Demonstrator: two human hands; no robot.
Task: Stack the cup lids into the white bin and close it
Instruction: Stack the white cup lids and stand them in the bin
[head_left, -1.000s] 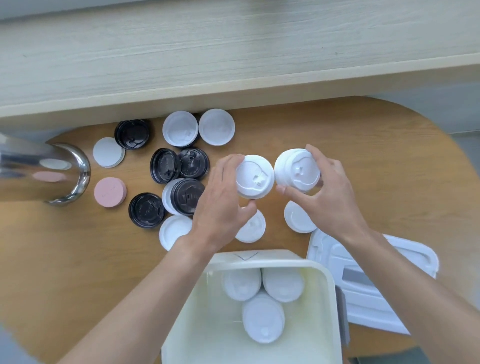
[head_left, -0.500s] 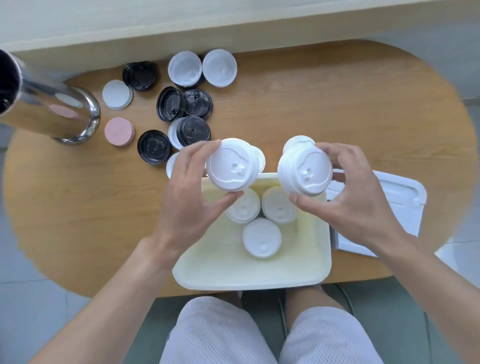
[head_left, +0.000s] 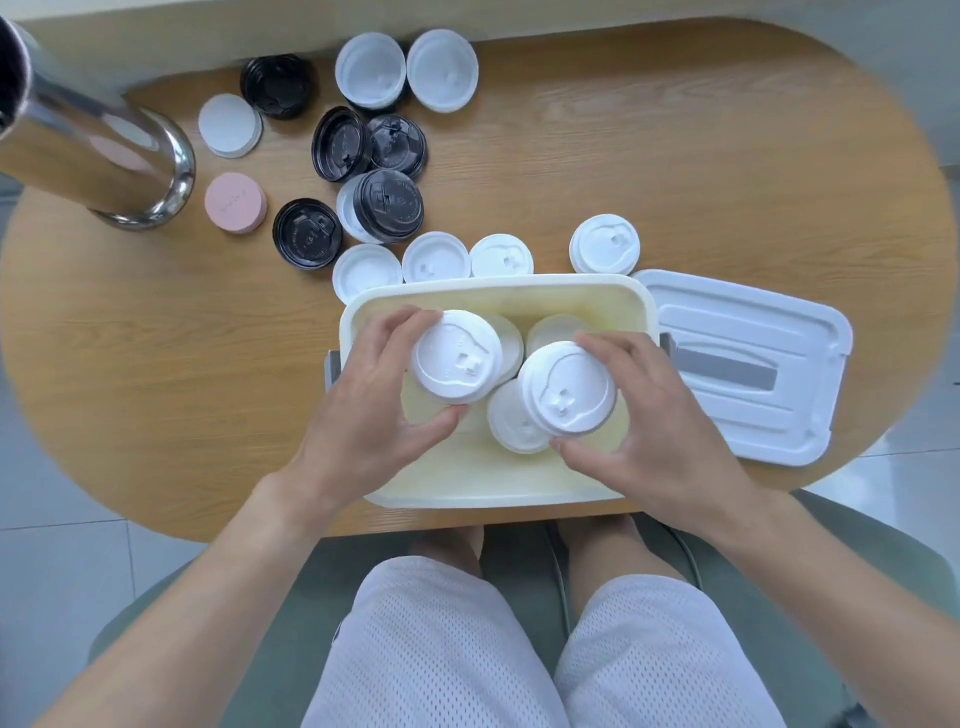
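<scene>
Two short stacks of white cup lids hang over the open white bin (head_left: 358, 312). The left stack (head_left: 457, 358) is held by the left hand (head_left: 363, 415), whose fingers (head_left: 395, 325) curl over the far rim while the thumb presses the near rim. The right stack (head_left: 569, 389) is held the same way by the right hand (head_left: 660, 431), clamped across the rim. Both stacks sit above three white lid piles already standing in the bin (head_left: 511, 423).

These lids look like thin moulded plastic: very light, springy at the skirt, smooth enough to slide off one another (a nested stack tends to splay if tilted). The rim is the sensible place to hold them, thumb opposite fingers, squeezing only lightly so the skirt does not buckle; the raised dome and sip hole give little purchase.

Just beyond the bin on the desk (head_left: 675, 156) lie more loose white lids (head_left: 436, 257), with one small stack (head_left: 605, 249) near the far right corner. Black lids (head_left: 389, 202) cluster further left, beside a pink disc (head_left: 235, 202) and a shiny metal cylinder (head_left: 104, 150). The bin's cover (head_left: 753, 389) lies to the right, touching the bin's side.
</scene>
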